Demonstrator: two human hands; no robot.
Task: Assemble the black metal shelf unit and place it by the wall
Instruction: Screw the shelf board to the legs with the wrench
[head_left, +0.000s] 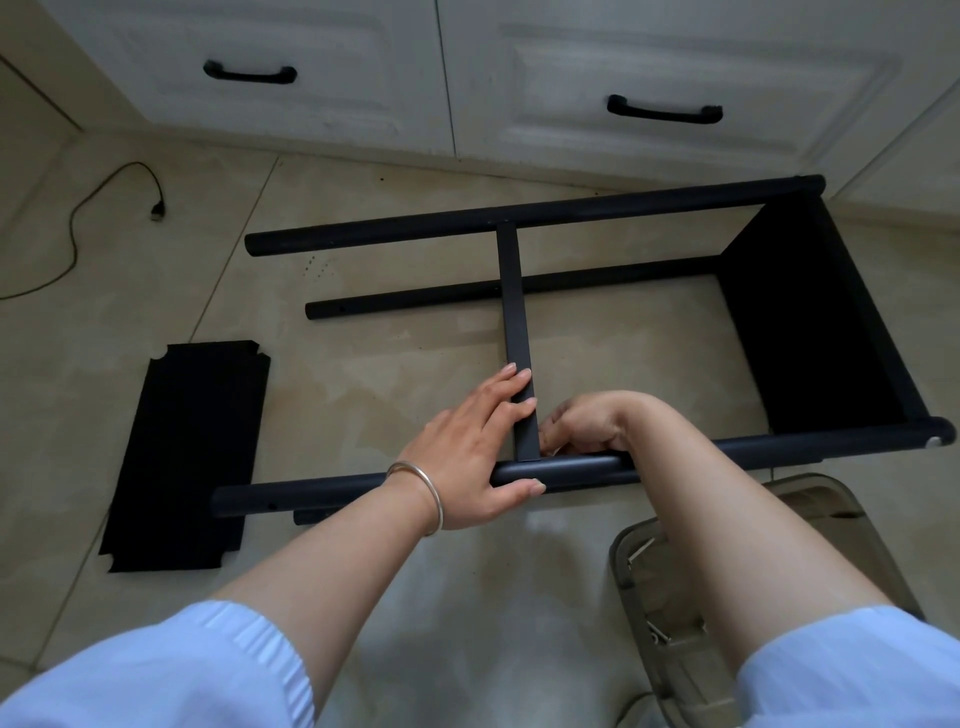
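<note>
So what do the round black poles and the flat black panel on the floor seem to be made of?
Round black poles: likely painted metal tube, smooth with a dull sheen and small screw holes. Flat black panel: matte, thin, with notched corners; metal or board, unclear.

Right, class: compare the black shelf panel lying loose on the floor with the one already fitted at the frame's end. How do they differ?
The loose panel lies flat on the floor tiles, apart from the frame; the fitted panel stands on edge between the poles at the frame's right end. The loose panel's notched corners show; the fitted panel's corners are hidden against the poles. Both are black, rectangular shelf panels.
</note>
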